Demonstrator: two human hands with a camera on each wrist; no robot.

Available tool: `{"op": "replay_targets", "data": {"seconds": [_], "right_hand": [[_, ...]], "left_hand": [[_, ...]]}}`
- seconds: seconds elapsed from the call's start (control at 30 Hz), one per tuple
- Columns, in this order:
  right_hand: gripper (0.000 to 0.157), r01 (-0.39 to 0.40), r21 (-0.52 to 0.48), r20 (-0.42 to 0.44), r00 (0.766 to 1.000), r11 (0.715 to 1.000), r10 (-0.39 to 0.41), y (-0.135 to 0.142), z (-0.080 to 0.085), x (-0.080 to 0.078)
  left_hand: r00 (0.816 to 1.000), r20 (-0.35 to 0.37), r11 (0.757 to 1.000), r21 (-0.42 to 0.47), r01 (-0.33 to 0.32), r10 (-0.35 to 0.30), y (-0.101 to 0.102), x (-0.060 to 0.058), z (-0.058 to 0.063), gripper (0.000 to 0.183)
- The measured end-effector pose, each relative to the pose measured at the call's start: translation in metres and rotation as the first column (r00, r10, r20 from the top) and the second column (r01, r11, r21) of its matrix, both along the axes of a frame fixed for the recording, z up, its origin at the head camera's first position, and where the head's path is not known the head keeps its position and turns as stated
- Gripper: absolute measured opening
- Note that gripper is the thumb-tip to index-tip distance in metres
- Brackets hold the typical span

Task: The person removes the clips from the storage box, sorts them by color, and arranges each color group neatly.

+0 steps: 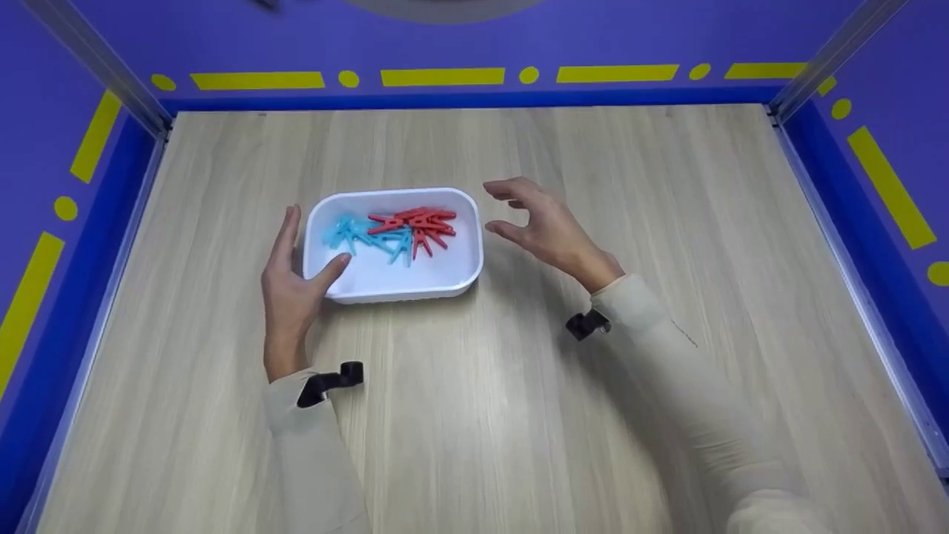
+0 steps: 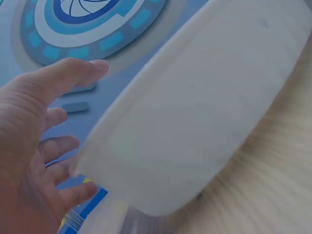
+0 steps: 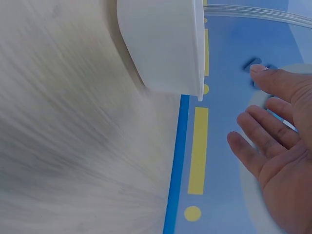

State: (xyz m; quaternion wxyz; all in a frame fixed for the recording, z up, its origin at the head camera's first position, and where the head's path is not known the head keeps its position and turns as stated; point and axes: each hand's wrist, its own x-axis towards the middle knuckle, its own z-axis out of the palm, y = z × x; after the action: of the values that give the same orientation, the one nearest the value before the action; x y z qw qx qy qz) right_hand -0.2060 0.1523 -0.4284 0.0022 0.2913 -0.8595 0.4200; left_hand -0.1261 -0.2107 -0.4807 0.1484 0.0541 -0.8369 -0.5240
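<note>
A white plastic tub (image 1: 404,295) with rounded corners stands on the table, holding several light blue clothespins (image 1: 399,241) and several red clothespins (image 1: 419,221). The red ones lie in a heap right of the blue ones. Beside the tub's left end is my left hand (image 1: 287,300), its thumb over the rim in the head view and its fingers along the outside. In the left wrist view, those fingers are loosely bent, with nothing gripped. My right hand (image 1: 549,226) hovers off the tub's right end, thumb and fingers spread apart and holding nothing.
The wood-grain table (image 1: 474,415) is bordered by blue-purple panels (image 1: 474,44) with yellow dashes and dots, at the back and both sides. Metal posts rise at the back corners. A black camera mount (image 1: 330,382) sits on the left wrist, another mount (image 1: 588,325) on the right.
</note>
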Motion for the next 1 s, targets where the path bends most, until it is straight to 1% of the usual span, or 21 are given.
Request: {"op": "replay_targets", "data": {"seconds": [0.13, 0.27, 0.4, 0.73, 0.9, 1.0], "right_hand": [[0.053, -0.008, -0.02, 0.016, 1.0, 1.0, 0.008, -0.003, -0.002, 0.0], [0.05, -0.009, -0.038, 0.034, 0.999, 0.999, 0.01, -0.007, -0.003, -0.001], [0.048, -0.018, -0.046, 0.051, 0.998, 0.999, 0.02, -0.013, -0.005, -0.002], [0.045, -0.026, -0.059, 0.1, 0.995, 0.998, 0.032, -0.026, -0.01, -0.006], [0.043, -0.016, -0.087, 0.108, 0.994, 0.996, 0.025, -0.029, -0.014, -0.007], [0.041, -0.016, -0.082, 0.107, 0.994, 0.997, 0.025, -0.03, -0.014, -0.008]], "left_hand": [[1.0, 0.01, 1.0, 0.03, -0.008, 0.008, -0.005, 0.005, -0.001, 0.091], [1.0, -0.007, 0.997, 0.073, 0.01, -0.009, -0.005, 0.003, -0.003, 0.091], [1.0, 0.016, 0.994, 0.106, 0.024, -0.026, -0.002, 0.002, -0.007, 0.093], [0.996, 0.085, 0.999, 0.039, -0.016, 0.013, 0.0, 0.003, -0.015, 0.092], [0.997, 0.071, 0.999, 0.03, -0.034, 0.032, 0.002, 0.002, -0.018, 0.088], [0.998, 0.059, 0.999, 0.032, -0.034, 0.032, 0.004, 0.0, -0.02, 0.086]]}}
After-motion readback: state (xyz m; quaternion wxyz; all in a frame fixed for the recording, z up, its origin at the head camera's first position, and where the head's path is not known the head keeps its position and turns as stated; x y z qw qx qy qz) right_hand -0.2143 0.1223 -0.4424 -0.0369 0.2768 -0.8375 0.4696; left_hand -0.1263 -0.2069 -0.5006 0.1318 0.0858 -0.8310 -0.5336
